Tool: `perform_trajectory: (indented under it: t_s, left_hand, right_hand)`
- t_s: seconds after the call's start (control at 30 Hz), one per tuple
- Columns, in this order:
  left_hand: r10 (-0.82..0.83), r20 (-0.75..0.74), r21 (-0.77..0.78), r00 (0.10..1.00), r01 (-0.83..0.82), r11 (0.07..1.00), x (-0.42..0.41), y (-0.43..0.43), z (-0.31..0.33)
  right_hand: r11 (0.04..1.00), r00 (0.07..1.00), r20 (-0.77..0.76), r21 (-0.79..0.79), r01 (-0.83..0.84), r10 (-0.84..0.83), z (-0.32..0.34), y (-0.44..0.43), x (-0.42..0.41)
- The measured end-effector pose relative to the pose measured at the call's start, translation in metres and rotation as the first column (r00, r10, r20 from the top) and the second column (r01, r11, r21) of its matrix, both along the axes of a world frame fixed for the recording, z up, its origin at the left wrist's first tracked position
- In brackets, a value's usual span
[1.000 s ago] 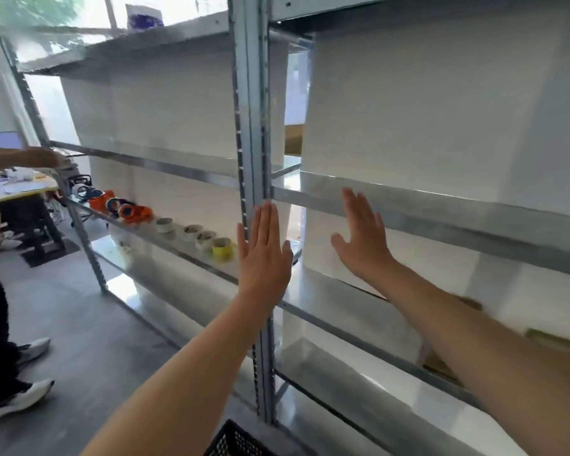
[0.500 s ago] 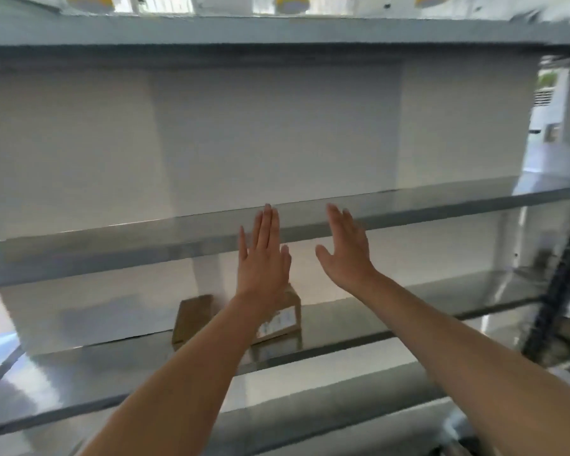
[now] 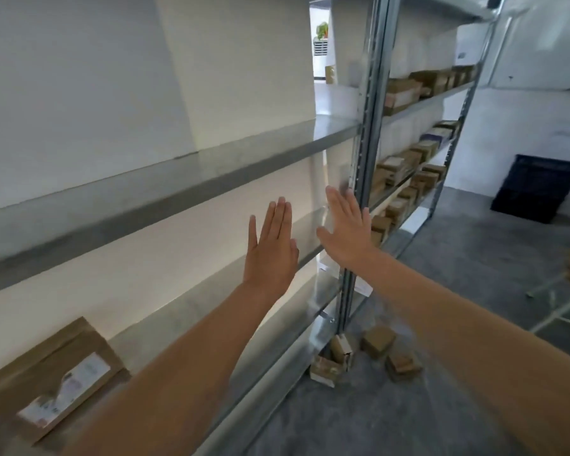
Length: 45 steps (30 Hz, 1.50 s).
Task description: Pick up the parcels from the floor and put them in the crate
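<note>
2 hands raised in front of metal rack (image 3: 178, 189), palms away from camera. Left hand (image 3: 270, 255): fingers straight, pressed together, holding nothing. Right hand (image 3: 346, 232): fingers straight, slightly spread, holding nothing, near rack upright (image 3: 371, 126). Brown parcels (image 3: 377, 340) in loose cluster on grey floor (image 3: 458, 264) at foot of upright, below right forearm. Dark crate (image 3: 537, 189) against white wall at far right, well apart from parcels. Labelled flat box (image 3: 56, 383) on lower shelf, bottom left.
</note>
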State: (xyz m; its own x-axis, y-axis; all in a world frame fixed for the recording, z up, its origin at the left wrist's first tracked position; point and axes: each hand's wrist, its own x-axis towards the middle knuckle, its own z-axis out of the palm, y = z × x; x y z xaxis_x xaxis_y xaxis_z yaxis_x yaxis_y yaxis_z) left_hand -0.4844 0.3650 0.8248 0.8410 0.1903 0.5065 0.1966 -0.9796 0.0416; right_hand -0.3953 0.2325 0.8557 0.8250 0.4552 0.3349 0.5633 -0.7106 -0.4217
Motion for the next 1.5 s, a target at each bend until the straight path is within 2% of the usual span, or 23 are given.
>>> perform_trajectory:
  t_s: [0.17, 0.23, 0.37, 0.53, 0.73, 0.93, 1.13, 1.23, 1.5]
  left_hand:
    - [-0.155, -0.170, -0.068, 0.973, 0.145, 0.987, 0.089, -0.010, -0.036]
    - [-0.181, -0.174, -0.070, 0.968, 0.171, 0.983, 0.115, -0.013, -0.047]
    - [-0.279, -0.204, -0.196, 0.939, 0.240, 0.951, 0.170, -0.047, -0.077]
    - [-0.393, -0.254, -0.230, 0.884, 0.339, 0.912, 0.236, -0.097, -0.113]
    - [-0.384, -0.300, -0.293, 0.873, 0.299, 0.908, 0.314, -0.150, -0.151]
    - [-0.315, -0.418, -0.393, 0.852, 0.144, 0.908, 0.399, -0.205, -0.184]
    - [-0.333, -0.414, -0.475, 0.847, 0.110, 0.873, 0.465, -0.254, -0.205]
    - [-0.348, -0.416, -0.490, 0.840, 0.115, 0.864, 0.486, -0.259, -0.215]
    - [-0.258, -0.490, -0.591, 0.833, -0.101, 0.800, 0.558, -0.240, -0.268]
  right_hand:
    - [0.987, 0.981, -0.111, -0.035, 0.158, -0.161, -0.033, -0.034, 0.079]
    - [0.980, 0.970, -0.137, -0.042, 0.196, -0.200, -0.046, -0.052, 0.098]
    - [0.952, 0.927, -0.221, -0.121, 0.282, -0.303, -0.081, -0.106, 0.133]
    - [0.886, 0.834, -0.299, -0.163, 0.435, -0.464, -0.108, -0.168, 0.192]
    - [0.875, 0.797, -0.363, -0.173, 0.452, -0.483, -0.142, -0.228, 0.278]
    - [0.891, 0.765, -0.462, -0.166, 0.422, -0.449, -0.171, -0.284, 0.369]
    - [0.874, 0.717, -0.501, -0.260, 0.410, -0.485, -0.210, -0.336, 0.451]
    - [0.872, 0.682, -0.545, -0.257, 0.417, -0.487, -0.225, -0.337, 0.480]
    - [0.916, 0.693, -0.600, -0.282, 0.284, -0.399, -0.264, -0.294, 0.562]
